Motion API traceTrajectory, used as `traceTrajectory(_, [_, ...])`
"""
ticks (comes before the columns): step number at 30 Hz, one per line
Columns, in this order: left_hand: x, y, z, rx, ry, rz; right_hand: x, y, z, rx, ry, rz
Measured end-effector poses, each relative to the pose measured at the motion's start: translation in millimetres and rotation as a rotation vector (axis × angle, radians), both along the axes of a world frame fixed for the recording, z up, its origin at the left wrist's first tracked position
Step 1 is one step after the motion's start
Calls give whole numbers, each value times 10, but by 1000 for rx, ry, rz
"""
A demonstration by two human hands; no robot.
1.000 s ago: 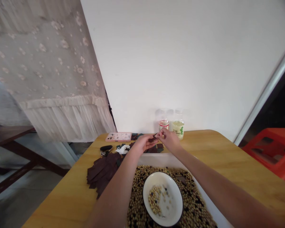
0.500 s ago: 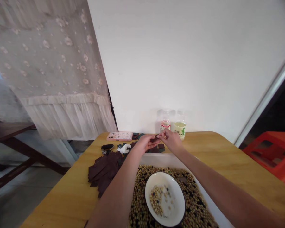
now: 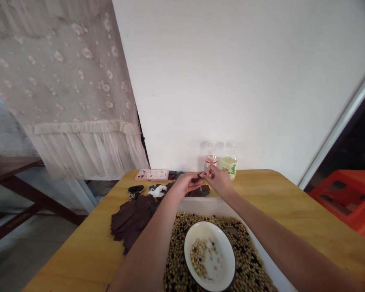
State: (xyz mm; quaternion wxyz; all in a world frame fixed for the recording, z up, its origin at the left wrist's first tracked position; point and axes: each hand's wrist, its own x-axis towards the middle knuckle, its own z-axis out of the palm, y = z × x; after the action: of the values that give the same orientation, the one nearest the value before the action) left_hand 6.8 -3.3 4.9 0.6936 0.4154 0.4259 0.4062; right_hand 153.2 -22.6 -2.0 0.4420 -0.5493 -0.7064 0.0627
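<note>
Beyond the tray's far edge, my left hand (image 3: 188,183) is closed around a small dark brown piece (image 3: 197,179), which looks like cloth or leather. My right hand (image 3: 215,177) meets it there, fingertips pinched at the piece's right end. Whether the right fingers hold something else as well is too small to see. Below the hands lies a white tray (image 3: 209,205) full of tan and black beads. On those beads rests a white dark-rimmed bowl (image 3: 187,247) with some beads inside. Left of my left forearm is a heap of dark brown pieces (image 3: 134,219).
Two clear jars, one with a red-edged label (image 3: 211,160) and one with a green label (image 3: 229,165), stand against the wall. A pink patterned phone (image 3: 152,174), a black key fob (image 3: 136,189) and crumpled white tissue (image 3: 157,191) lie back left. A red stool (image 3: 343,194) is at right.
Both hands stay together at the brown piece with almost no visible movement. The whole view has shifted very slightly.
</note>
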Motion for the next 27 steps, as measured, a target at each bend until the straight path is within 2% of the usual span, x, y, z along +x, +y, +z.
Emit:
traceTrajectory(12, [-3,-11,22,0,17,-28,-13,-45,67,-11,5,-28])
traceTrajectory(27, [-2,-32,38,22,33,-61,0,-36,59,1,39,13])
